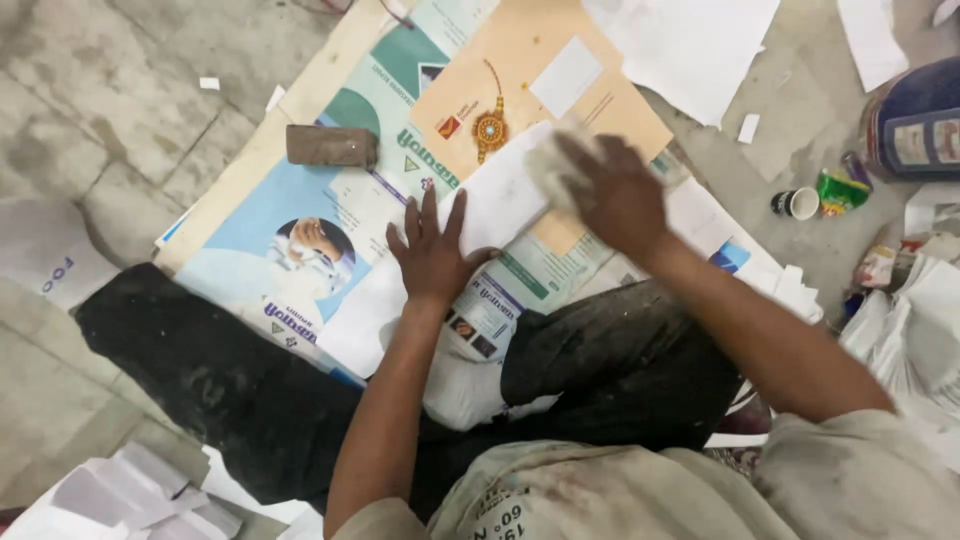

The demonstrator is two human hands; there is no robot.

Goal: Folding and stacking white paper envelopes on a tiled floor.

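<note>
- Head view: the person is sitting on the floor point(120, 110) with dark-trousered legs stretched over a large printed poster point(300, 215).
- The left hand point(432, 255) is lying flat, its fingers point(428, 215) spread open, pressing on a white sheet point(500, 200) that is resting on the poster.
- The right hand point(610, 190) is closing its fingers around a pale rag point(553, 165) and pressing it onto the same sheet, near its upper edge; the hand is blurred.
- A tan envelope point(530, 60) is lying just beyond the sheet, with a beaded ornament point(490, 128) on it.
- A brown block point(331, 146) is sitting on the poster, to the left.
- A small cup point(797, 203) and a green packet point(842, 190) are standing on the floor to the right, beside a large can point(918, 120).
- Loose white papers point(905, 330) are lying at the right edge.
</note>
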